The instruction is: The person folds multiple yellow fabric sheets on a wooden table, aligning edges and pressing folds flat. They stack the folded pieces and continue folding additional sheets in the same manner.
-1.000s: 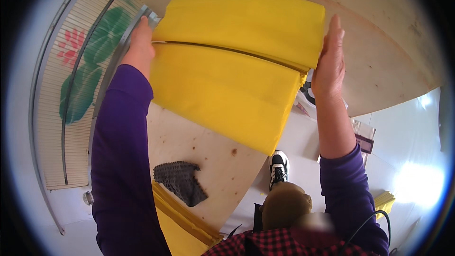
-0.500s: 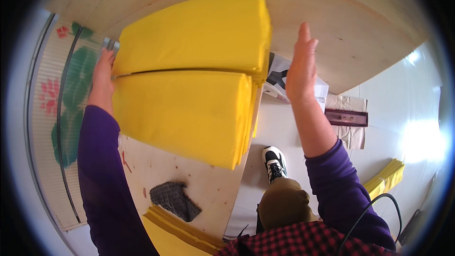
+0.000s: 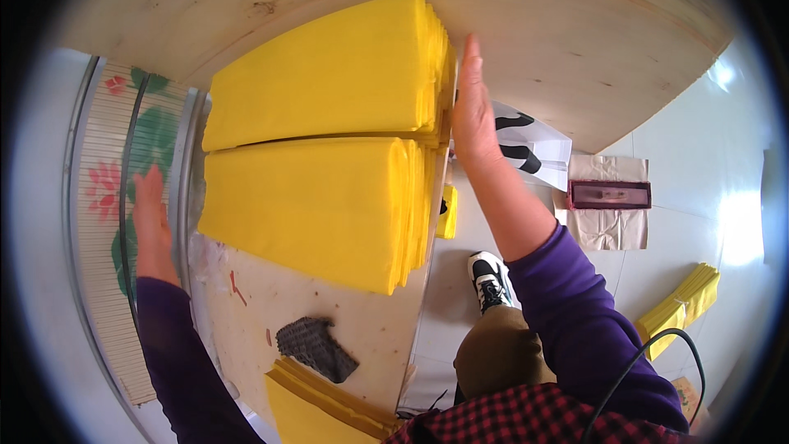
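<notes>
Two stacks of folded yellow cloth-like sheets lie side by side on a wooden table, a far stack (image 3: 316,74) and a near stack (image 3: 304,210). Layers show along their right edges. My right hand (image 3: 475,115) is held upright and flat, fingers together and stretched, close beside the far stack's right edge; whether it touches cannot be told. My left hand (image 3: 153,218) is off to the left of the near stack, fingers straight, holding nothing, in front of a blind with printed flowers (image 3: 105,279).
A grey rag (image 3: 316,349) and more yellow sheets (image 3: 329,399) lie on the near part of the table (image 3: 255,304). A tall wooden board (image 3: 567,41) stands behind. On the floor are a white bag (image 3: 538,144), a dark-red framed box (image 3: 610,195) and a yellow bundle (image 3: 682,304).
My left hand has drawn back from the stacks' left edge toward me. My right hand has moved left, up to the far stack's right edge. The view has shifted slightly.
</notes>
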Motion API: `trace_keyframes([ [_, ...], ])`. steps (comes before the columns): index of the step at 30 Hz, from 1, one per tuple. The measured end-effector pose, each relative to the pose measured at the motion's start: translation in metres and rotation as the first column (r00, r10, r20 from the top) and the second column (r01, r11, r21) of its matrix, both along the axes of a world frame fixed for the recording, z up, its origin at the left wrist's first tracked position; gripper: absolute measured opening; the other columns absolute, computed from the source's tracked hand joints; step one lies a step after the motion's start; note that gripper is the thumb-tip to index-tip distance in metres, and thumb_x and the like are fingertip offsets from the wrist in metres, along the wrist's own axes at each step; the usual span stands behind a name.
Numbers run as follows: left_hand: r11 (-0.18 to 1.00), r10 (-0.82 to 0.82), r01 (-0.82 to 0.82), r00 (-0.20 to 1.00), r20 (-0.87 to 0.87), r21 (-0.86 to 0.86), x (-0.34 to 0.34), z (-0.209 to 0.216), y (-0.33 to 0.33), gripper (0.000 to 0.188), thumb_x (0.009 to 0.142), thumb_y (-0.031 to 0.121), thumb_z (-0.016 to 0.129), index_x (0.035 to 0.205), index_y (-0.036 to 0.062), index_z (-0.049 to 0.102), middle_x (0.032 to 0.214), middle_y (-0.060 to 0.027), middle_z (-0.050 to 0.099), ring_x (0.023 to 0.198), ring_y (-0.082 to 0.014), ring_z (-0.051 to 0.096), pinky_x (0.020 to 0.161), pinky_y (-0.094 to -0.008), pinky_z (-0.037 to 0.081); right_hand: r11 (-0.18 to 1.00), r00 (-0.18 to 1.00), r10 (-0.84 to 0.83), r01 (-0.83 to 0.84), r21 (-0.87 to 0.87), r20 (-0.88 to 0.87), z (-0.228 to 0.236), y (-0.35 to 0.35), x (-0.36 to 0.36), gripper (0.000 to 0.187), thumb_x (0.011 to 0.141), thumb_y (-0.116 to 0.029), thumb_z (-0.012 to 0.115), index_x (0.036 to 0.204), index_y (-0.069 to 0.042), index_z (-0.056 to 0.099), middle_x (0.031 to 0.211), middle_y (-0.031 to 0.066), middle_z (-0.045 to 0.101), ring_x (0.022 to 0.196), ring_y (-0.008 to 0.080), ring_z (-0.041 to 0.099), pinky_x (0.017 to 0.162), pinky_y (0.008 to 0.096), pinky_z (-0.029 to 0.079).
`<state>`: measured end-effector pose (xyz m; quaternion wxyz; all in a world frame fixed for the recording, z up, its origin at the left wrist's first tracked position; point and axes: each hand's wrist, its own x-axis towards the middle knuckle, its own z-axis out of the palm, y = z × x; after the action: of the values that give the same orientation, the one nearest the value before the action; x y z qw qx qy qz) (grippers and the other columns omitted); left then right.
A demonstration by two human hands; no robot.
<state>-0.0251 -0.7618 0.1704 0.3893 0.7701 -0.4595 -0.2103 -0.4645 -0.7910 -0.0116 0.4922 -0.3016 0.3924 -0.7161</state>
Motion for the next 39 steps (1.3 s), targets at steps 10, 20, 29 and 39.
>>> trace_keyframes([
  [10, 0.987, 0.162, -0.159, 0.984, -0.081, 0.031, 0.025, -0.004, 0.108, 0.072, 0.1, 0.057, 0.026, 0.149, 0.0047, 0.03, 0.157, -0.008, 0.027, 0.146, -0.0203, 0.02, 0.117, -0.0388, 0.008, 0.999, 0.997, 0.023, -0.026, -0.04, -0.07, 0.0, 0.0, 0.003, 0.066, 0.104, -0.042, 0.022, 0.151, 0.003, 0.012, 0.16, 0.0162, 0.009, 0.148, 0.0278, 0.006, 0.118, 0.0372, 0.008],
  [20, 0.96, 0.263, -0.278, 0.939, -0.223, -0.038, 0.012, -0.013, 0.242, 0.067, 0.103, 0.05, 0.017, 0.148, 0.0025, 0.03, 0.156, -0.0091, 0.028, 0.146, -0.0208, 0.02, 0.118, -0.0387, 0.009, 0.913, 0.871, -0.274, 0.103, -0.395, -0.407, -0.001, 0.074, -0.01, 0.063, 0.104, -0.037, 0.023, 0.151, 0.005, 0.013, 0.159, 0.0181, 0.01, 0.148, 0.03, 0.008, 0.118, 0.0386, 0.01],
  [29, 0.87, 0.428, -0.475, 0.861, -0.275, -0.134, -0.016, 0.013, 0.395, 0.066, 0.103, 0.051, 0.014, 0.147, 0.0064, 0.034, 0.154, -0.0089, 0.032, 0.146, -0.0208, 0.022, 0.118, -0.0401, 0.009, 0.899, 0.91, -0.056, -0.133, -0.417, -0.411, 0.014, 0.125, 0.036, 0.069, 0.103, -0.044, 0.022, 0.151, 0.004, 0.009, 0.16, 0.017, 0.005, 0.148, 0.0298, 0.005, 0.118, 0.0374, 0.007],
  [39, 0.699, 0.617, -0.687, 0.719, -0.319, -0.197, -0.037, 0.032, 0.55, 0.066, 0.102, 0.054, 0.016, 0.146, 0.0093, 0.037, 0.153, -0.0083, 0.034, 0.145, -0.0201, 0.022, 0.118, -0.0397, 0.008, 0.923, 0.894, -0.007, -0.166, -0.347, -0.447, 0.024, 0.136, 0.042, 0.069, 0.103, -0.045, 0.025, 0.151, 0.003, 0.013, 0.16, 0.0164, 0.009, 0.148, 0.0278, 0.006, 0.118, 0.0363, 0.006],
])
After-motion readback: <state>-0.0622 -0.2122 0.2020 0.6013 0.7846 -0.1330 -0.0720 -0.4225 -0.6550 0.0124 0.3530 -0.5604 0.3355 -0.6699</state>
